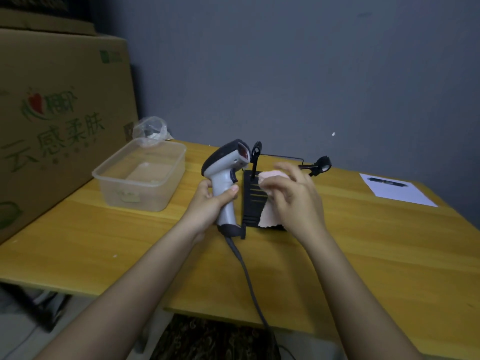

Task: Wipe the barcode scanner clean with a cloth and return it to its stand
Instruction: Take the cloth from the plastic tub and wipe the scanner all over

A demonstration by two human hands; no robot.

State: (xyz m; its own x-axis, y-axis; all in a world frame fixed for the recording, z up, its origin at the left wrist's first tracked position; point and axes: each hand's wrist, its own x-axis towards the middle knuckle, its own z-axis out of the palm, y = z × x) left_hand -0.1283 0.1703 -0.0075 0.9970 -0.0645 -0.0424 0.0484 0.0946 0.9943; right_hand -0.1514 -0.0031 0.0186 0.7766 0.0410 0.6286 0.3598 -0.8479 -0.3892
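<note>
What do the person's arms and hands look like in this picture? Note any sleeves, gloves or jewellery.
Both forearms are bare up to the frame's lower edge: no sleeves show. The left hand and right hand wear no gloves. No rings, watch or bracelets are visible on fingers or wrists. The fingernails look short and unpainted.

Both forearms bare, reaching forward from the bottom edge and converging toward centre. My left hand [210, 201] is wrapped around a grip, thumb on the near side (fingers curled behind, mostly hidden), wrist roughly straight. My right hand [291, 201] sits just beside it, back toward the camera, fingers spread and loosely curled, slightly blurred.
</note>
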